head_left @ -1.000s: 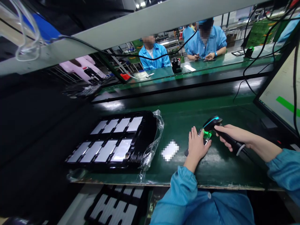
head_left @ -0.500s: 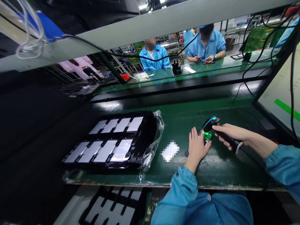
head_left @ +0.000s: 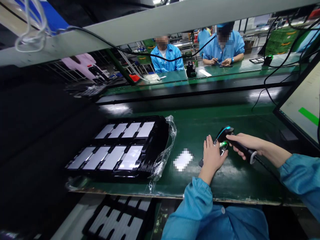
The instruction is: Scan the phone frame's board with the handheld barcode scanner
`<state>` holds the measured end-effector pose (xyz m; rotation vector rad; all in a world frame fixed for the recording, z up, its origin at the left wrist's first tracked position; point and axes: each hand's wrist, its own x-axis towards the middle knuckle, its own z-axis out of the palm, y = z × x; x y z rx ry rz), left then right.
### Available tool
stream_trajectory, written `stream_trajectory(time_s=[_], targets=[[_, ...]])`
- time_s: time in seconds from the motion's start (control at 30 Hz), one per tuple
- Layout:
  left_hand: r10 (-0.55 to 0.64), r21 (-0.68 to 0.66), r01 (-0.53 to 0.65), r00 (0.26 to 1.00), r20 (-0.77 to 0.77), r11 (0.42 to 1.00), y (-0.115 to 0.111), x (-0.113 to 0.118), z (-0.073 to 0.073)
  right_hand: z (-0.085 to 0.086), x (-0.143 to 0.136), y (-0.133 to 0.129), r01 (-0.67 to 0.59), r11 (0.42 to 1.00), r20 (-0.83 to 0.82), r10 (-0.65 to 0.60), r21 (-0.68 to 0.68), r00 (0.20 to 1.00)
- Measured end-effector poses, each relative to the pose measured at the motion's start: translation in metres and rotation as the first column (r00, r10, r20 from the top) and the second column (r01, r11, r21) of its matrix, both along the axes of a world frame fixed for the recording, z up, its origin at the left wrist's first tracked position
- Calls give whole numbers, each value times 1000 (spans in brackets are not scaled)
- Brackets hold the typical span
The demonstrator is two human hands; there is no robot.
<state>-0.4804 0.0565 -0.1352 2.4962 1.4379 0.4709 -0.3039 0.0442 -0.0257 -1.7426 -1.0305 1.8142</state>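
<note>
My right hand [head_left: 250, 141] is wrapped around the grip of a black barcode scanner [head_left: 227, 132] with a blue light strip. The scanner's head points down at a dark, flat, phone-like device [head_left: 201, 162] on the green workbench. Green light falls on circuitry at the device's upper end. Across the device lies my left hand [head_left: 212, 156], fingers stretched out and thumb apart, hiding much of it. A white card or label [head_left: 183, 160], blurred out, lies on the bench left of this hand.
Black trays [head_left: 160, 133] with several silver-grey flat pieces and crumpled clear plastic stand at the left. A monitor [head_left: 300, 103] and hanging cables are at the right. More filled trays [head_left: 117, 220] sit below the bench edge. Co-workers in blue [head_left: 222, 50] sit across.
The whole view has shifted slightly. Both hands, the scanner and the device hold nearly the same places on the bench; the green glow on the circuitry looks smaller.
</note>
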Motion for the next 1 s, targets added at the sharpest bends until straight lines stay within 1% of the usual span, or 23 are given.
stream_trajectory(time_s=[0.33,0.63,0.8,1.0], targets=[[5,52,-6,1000,19,999,0,0,-3,0,-6,0,23,1000,-9,-23,-3,1000],[3,43,-3,1000,-2,999,0,-1,-1,-2,-2,-5,62,998,-41,-62,-1,997],[-3,29,3,1000,-11,1000,-1,-1,1,5,2,-8,60,998,-48,-59,7,997],[-10,13,10,1000,1,1000,0,-1,1,15,2,-11,65,997,-45,-64,30,997]])
